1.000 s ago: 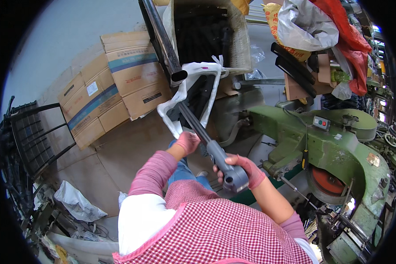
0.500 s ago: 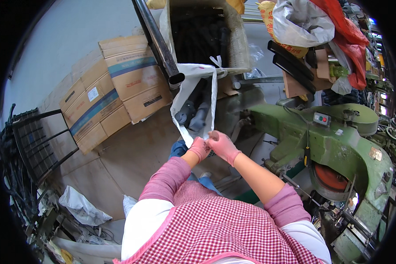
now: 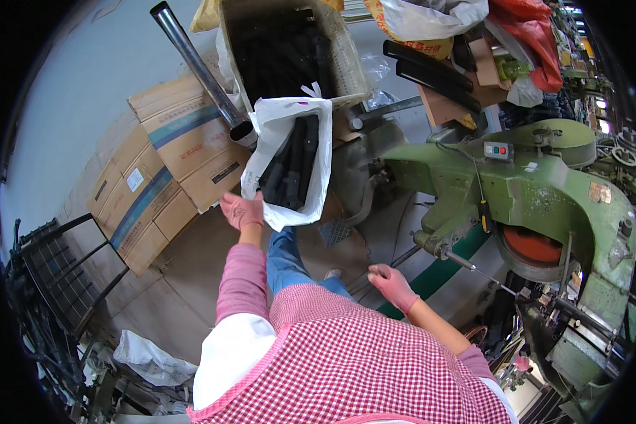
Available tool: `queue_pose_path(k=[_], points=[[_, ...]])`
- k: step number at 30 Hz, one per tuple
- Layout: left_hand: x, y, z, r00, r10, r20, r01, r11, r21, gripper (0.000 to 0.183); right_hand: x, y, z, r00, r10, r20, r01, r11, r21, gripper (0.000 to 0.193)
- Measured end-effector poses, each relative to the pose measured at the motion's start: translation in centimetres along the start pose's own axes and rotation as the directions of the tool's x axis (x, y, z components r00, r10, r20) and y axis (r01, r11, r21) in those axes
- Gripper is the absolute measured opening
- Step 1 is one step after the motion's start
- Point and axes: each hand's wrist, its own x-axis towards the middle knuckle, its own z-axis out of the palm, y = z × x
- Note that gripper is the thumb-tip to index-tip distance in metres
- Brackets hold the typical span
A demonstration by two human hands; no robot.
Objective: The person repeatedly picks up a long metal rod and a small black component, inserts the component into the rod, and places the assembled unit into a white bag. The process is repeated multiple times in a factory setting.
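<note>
Floor (image 3: 184,283): brown; cartons (image 3: 184,152) toward ten o'clock
Left hand (image 3: 242,211): at the white bag (image 3: 287,217) — grip cannot be told
Right hand (image 3: 393,287): four o'clock, fingers curled in — empty
Dark parts (image 3: 307,155): inside the white bag, twelve o'clock
Green machine (image 3: 544,191): three o'clock

The left arm (image 3: 242,283) is sticking out in front of the body (image 3: 360,353), and it is looking almost straight. The left hand (image 3: 242,210) is pointing forward and a bit left, with its back facing up and its fingers (image 3: 229,202) opening loosely. The right arm (image 3: 442,329) is bending in from the side. The right hand (image 3: 393,286) is hanging nearer the body, its fingers curling in.
</note>
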Motion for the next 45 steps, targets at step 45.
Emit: queue_pose_path(k=[45], points=[[-44.9,20.9,1.8,-0.672,0.294,0.679,-0.713,-0.012,-0.701,0.025,-44.8,52.6,23.0,-0.191,0.909,0.37,-0.393,-0.416,0.82,0.084]])
